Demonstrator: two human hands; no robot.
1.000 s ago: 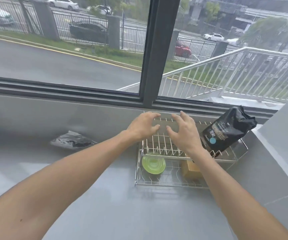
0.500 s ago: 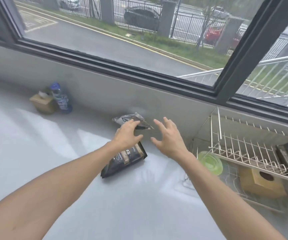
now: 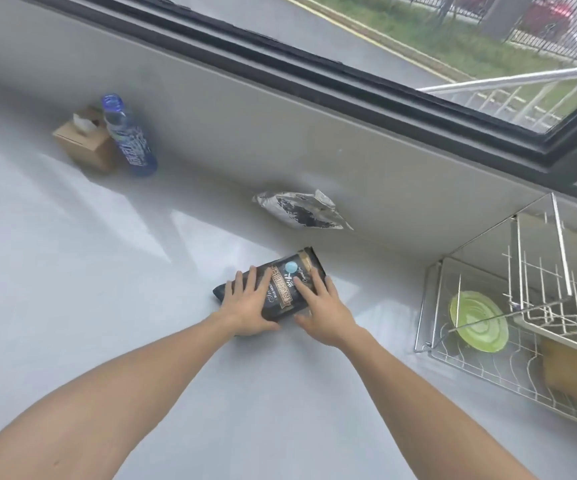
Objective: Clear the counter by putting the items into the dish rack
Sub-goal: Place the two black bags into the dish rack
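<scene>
Left hand (image 3: 249, 304) and right hand (image 3: 320, 310) laid flat, fingers spread, on either end of black pouch (image 3: 281, 287) lying on bench (image 3: 107, 306); not yet lifted, no grip closed. Judged partly done: green plate (image 3: 479, 322) and brown box (image 3: 572, 370) already in dish rack (image 3: 429, 306) at right. Left on bench: this pouch, crumpled silver bag (image 3: 300, 210) against back wall, blue bottle (image 3: 129, 138) beside tissue box (image 3: 84, 143) at far left. Open bench between pouch and rack; rack's upright wires to be cleared on entry.
</scene>
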